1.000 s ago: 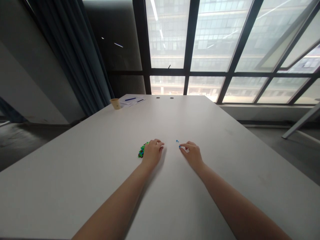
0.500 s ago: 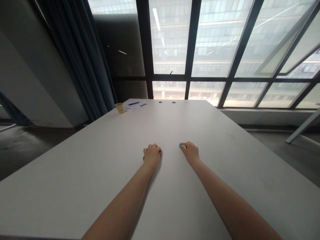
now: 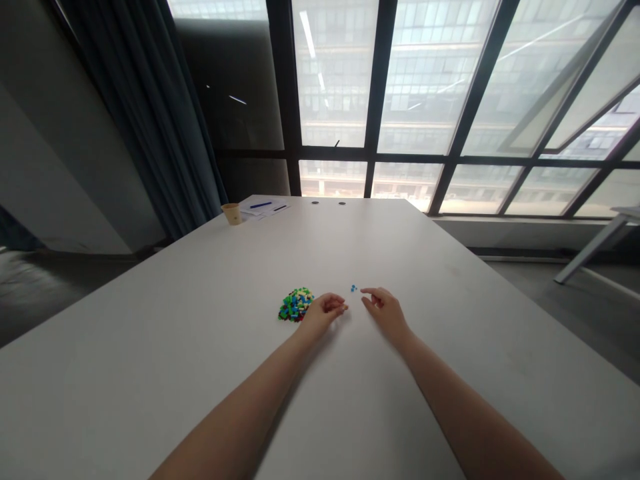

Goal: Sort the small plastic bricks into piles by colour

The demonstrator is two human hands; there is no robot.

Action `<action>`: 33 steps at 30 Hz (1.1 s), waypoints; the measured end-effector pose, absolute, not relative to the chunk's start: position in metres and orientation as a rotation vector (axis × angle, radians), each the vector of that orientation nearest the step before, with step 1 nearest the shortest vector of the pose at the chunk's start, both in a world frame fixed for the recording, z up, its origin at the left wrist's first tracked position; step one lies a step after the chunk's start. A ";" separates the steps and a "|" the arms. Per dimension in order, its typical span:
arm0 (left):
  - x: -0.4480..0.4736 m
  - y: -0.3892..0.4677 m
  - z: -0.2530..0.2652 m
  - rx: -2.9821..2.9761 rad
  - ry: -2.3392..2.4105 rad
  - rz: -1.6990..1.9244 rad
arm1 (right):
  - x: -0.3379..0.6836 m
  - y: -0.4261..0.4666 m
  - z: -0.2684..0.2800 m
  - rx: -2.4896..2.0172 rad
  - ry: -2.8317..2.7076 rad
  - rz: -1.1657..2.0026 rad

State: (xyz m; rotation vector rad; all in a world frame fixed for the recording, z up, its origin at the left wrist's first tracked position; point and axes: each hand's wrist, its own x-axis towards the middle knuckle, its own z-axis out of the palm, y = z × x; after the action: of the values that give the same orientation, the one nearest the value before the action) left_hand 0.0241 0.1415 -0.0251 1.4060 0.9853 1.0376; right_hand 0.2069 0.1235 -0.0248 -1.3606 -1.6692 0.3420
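On the white table (image 3: 200,373) lies a pile of tiny building bricks (image 3: 294,305), mostly green and blue with some yellow, white and dark red. My left hand (image 3: 327,309) is just right of the pile and covers part of its edge. Its fingers are curled together toward the right; what they pinch, if anything, is too small to make out. Several small blue bricks (image 3: 353,289) lie between and slightly beyond my hands. My right hand (image 3: 386,311) is beside them on the right, thumb and index finger apart, with nothing visible between them.
At the table's far left stand a paper cup (image 3: 232,214) and sheets of paper (image 3: 265,207) with a blue pen (image 3: 261,205) on them. Two dark round discs (image 3: 315,202) are at the far edge. Beyond are large windows and a dark curtain (image 3: 145,120).
My left hand has moved right, off the brick pile, which now shows. My right hand has let go of the blue bricks and drawn slightly back, its fingers parting.
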 end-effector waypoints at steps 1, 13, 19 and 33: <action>0.026 0.140 -0.025 1.325 0.943 1.032 | 0.205 0.121 -0.020 -1.310 -1.705 0.357; 0.027 0.134 -0.021 1.279 0.854 1.048 | 0.195 0.112 -0.017 -1.087 -1.878 0.483; 0.027 0.134 -0.021 1.297 0.828 1.006 | 0.193 0.112 -0.018 -1.038 -1.937 0.414; 0.003 0.143 -0.008 2.198 1.751 0.770 | 0.210 0.134 -0.041 -1.561 -1.796 0.324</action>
State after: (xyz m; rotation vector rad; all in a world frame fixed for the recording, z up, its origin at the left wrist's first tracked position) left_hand 0.0030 0.1432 -0.0075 2.1982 1.7511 0.7704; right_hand 0.2095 0.1340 -0.0406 -1.5607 -1.7958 0.3240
